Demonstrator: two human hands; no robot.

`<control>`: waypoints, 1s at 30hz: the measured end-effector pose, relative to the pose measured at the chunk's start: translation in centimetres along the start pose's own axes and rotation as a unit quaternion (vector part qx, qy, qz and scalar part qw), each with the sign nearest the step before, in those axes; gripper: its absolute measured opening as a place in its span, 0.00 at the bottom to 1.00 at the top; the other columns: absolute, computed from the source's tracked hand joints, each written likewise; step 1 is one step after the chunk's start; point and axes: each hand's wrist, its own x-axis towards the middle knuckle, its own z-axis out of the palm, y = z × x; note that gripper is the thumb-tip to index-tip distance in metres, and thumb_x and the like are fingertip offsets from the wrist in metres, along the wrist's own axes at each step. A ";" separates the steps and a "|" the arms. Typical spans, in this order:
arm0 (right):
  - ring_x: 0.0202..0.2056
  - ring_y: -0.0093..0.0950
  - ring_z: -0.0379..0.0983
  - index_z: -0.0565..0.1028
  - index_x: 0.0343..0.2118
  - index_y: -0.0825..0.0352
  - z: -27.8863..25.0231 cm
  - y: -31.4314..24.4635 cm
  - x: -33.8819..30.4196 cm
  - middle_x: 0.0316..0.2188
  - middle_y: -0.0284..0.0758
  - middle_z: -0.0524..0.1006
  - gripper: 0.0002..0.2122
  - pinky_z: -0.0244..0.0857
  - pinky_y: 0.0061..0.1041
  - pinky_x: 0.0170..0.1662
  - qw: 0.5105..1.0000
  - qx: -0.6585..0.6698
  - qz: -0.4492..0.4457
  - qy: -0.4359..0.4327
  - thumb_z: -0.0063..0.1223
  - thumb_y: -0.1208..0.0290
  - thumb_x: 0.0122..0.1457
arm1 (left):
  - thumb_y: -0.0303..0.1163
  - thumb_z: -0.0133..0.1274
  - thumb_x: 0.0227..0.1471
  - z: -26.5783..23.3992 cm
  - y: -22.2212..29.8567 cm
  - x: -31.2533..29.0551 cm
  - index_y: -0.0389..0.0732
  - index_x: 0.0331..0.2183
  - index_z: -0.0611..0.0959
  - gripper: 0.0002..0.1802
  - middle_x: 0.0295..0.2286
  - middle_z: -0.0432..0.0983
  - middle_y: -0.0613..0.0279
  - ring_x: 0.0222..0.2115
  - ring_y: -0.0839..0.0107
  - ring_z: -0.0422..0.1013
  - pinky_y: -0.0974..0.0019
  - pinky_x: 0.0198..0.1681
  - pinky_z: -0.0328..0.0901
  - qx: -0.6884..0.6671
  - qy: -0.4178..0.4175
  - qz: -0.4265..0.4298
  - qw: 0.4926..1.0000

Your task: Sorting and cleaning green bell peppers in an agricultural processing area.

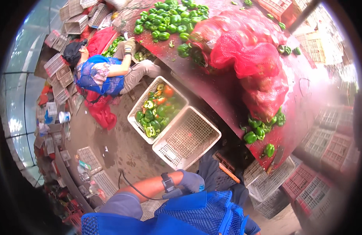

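My left hand (192, 181), in a grey-blue glove with a dark band and device on the wrist, is bent in across my lap, just above my blue mesh vest. Its fingers are partly hidden, and I cannot make out anything in them. My right hand is out of view; only a bit of sleeve shows at the lower edge. Just beyond my left hand stands a white plastic crate (174, 158) with nothing in it. Touching it is a second white crate (132, 113) with cut green and red peppers (154, 111). A long orange piece (229, 173) lies beside my dark-clad legs.
A red table (228, 102) bears whole green peppers (169, 19), red mesh sacks (243, 51) and a knife (275, 158) near its corner. A seated person (102, 74) in a blue vest is at the left. Stacked crates (318, 184) stand right; more crates line the left wall.
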 end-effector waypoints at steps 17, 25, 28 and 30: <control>0.31 0.26 0.76 0.80 0.34 0.69 -9.9 3.9 -1.6 0.27 0.37 0.81 0.15 0.70 0.30 0.39 0.996 0.004 -0.066 -0.062 0.61 0.60 0.53 | 0.43 0.53 0.42 1.2 7.4 6.8 0.36 0.30 0.84 0.20 0.26 0.79 0.45 0.27 0.50 0.76 0.53 0.32 0.66 0.040 0.054 -0.042 0.997; 0.31 0.26 0.76 0.80 0.35 0.69 -12.7 4.4 1.3 0.28 0.37 0.81 0.15 0.70 0.30 0.39 0.990 0.026 -0.114 -0.081 0.61 0.60 0.54 | 0.39 0.54 0.43 2.1 13.7 8.5 0.36 0.29 0.84 0.16 0.27 0.78 0.41 0.28 0.45 0.75 0.49 0.30 0.65 0.036 0.037 0.007 0.999; 0.32 0.26 0.76 0.80 0.35 0.70 -13.1 5.0 1.1 0.28 0.37 0.81 0.15 0.70 0.30 0.39 0.989 0.037 -0.114 -0.089 0.60 0.61 0.54 | 0.37 0.57 0.41 3.4 12.0 8.6 0.35 0.29 0.82 0.15 0.26 0.77 0.41 0.28 0.43 0.74 0.48 0.30 0.64 0.013 0.032 0.066 0.997; 0.32 0.26 0.76 0.80 0.35 0.70 -13.8 6.4 -0.1 0.28 0.37 0.81 0.15 0.70 0.30 0.39 0.989 0.054 -0.103 -0.095 0.60 0.61 0.54 | 0.37 0.57 0.41 2.7 10.7 9.0 0.36 0.31 0.81 0.15 0.28 0.78 0.43 0.31 0.45 0.74 0.49 0.33 0.65 0.024 -0.005 0.057 0.998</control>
